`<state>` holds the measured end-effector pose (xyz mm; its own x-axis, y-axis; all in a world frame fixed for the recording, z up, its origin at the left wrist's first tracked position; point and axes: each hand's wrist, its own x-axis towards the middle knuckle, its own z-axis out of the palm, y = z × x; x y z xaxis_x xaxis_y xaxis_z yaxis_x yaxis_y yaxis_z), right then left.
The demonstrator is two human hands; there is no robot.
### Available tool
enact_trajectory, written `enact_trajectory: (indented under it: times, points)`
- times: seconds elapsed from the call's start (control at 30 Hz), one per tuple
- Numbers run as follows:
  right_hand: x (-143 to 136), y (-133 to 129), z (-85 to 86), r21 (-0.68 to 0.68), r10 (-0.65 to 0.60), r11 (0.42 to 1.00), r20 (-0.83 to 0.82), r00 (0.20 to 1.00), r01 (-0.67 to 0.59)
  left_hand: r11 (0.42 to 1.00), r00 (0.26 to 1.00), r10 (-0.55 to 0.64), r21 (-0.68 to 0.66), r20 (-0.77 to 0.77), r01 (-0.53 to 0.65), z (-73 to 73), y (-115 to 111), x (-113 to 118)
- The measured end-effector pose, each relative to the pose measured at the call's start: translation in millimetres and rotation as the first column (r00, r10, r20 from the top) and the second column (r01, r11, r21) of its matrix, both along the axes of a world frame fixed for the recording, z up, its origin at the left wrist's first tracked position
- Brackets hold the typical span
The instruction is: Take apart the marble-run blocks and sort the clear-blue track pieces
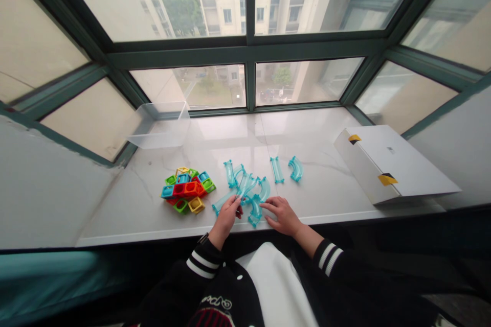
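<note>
Several translucent blue toy track pieces lie in a loose cluster on the white marble sill [318, 189]. My left hand [229, 210] pinches one of these track pieces [246, 186] between thumb and fingers, at the cluster's near left side. At the near right side my right hand [283, 214] has its fingers apart, holding nothing; the fingertips are close to a curved track piece [254, 212], and I cannot tell whether they touch it. Apart from the cluster, a straight track piece [276, 169] and another curved piece [295, 169] lie farther back to the right.
To the left sits a pile of red, green, yellow and blue hollow blocks [186, 189]. Behind it stands a clear plastic bin [159, 133] near the window. A white box [406, 161] with yellow-and-black tape occupies the right end. Green window frames [251, 56] enclose the sill.
</note>
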<state>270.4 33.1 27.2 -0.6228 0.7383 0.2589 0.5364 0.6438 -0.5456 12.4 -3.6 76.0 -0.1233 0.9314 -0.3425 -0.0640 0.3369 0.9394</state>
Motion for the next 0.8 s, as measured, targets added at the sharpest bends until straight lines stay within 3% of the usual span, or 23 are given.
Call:
enact_trajectory:
  times: [0.13, 0.3, 0.5, 0.67, 0.8]
  points:
    - [0.1, 0.0, -0.2, 0.001, 0.009, 1.000, 0.003, 1.000, -0.009, 0.999, 0.999, 0.000, 0.052, 0.044, -0.003, 2.6, -0.4, 1.4]
    - [1.1, 0.8, -4.4, -0.004, 0.018, 1.000, -0.038, 0.999, -0.018, 0.990, 1.000, -0.005, 0.138, -0.029, 0.009, 6.3, -2.2, 2.9]
    - [3.4, 1.0, -3.7, -0.102, -0.088, 0.993, -0.237, 0.967, 0.065, 0.987, 0.995, 0.004, 0.158, -0.104, 0.013, 7.1, -4.4, 1.9]
    - [-4.5, -0.8, 18.1, -0.221, -0.139, 0.973, -0.368, 0.920, 0.058, 0.980, 0.980, -0.018, 0.191, -0.199, 0.057, 8.2, -8.0, 0.4]
    - [-15.6, 3.7, 41.7, -0.209, -0.133, 0.977, -0.425, 0.895, 0.046, 0.972, 0.979, -0.028, 0.223, -0.202, 0.074, 9.6, -9.8, -1.0]
